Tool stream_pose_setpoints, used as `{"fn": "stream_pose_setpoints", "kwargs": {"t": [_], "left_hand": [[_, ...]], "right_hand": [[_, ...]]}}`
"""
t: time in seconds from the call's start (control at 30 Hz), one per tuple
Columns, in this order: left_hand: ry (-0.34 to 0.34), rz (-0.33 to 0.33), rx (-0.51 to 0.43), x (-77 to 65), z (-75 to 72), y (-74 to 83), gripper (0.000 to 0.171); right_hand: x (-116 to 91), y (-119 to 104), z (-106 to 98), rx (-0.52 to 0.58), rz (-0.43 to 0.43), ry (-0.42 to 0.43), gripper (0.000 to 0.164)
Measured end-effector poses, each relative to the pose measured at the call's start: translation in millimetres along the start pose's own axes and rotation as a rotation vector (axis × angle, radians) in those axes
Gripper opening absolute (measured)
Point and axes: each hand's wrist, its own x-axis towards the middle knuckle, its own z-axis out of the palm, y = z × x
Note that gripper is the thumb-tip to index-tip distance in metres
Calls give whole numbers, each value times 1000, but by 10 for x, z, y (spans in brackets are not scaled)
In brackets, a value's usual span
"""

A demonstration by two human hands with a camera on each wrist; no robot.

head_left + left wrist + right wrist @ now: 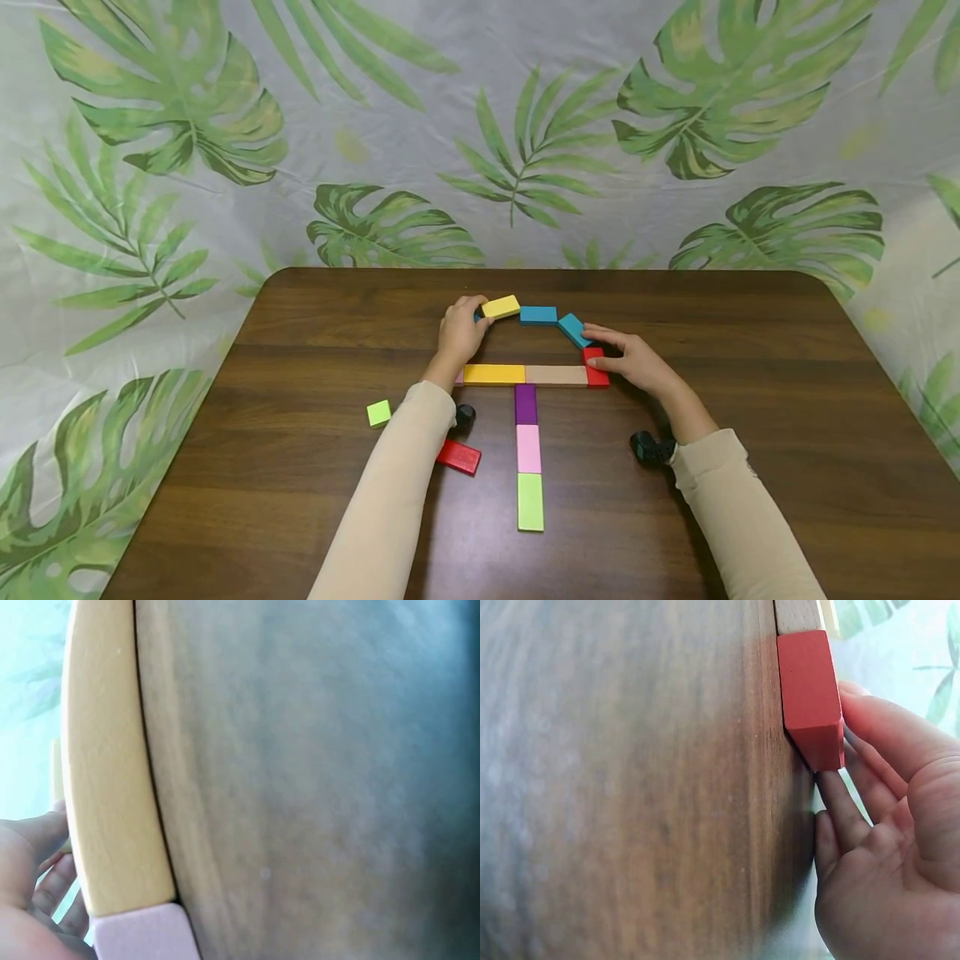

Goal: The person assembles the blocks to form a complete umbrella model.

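Observation:
On the table, my left hand (459, 337) holds a mostly hidden blue block (478, 317) between thumb and index finger. A yellow block (501, 307) sits beside those fingertips. My right hand (637, 365) has its thumb on a red block (597, 367) and its fairly straight index finger at the end of a slanted blue block (573, 328). Between the yellow and slanted blocks lies another blue block (538, 316); together they form an arch. Below it, an orange-yellow block (494, 374) and a beige block (557, 377) make a straight row, with a pink block (146, 934) at the left end.
A column of purple (526, 405), pink (528, 448) and lime (530, 502) blocks runs down from the row. Left of it lie a loose red block (459, 457) and a small lime block (379, 413). A leaf-patterned cloth (570, 242) stands behind the table.

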Motion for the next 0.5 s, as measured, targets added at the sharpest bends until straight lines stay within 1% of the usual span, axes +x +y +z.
{"fn": "stream_pose_setpoints", "kwargs": {"t": [0.2,0.5], "left_hand": [[-7,-6,-8,4,11,-10,38],[-28,-21,-5,16,31,-24,39]], "right_hand": [[9,22,0,24,1,0,49],[15,32,5,21,0,9,48]]}}
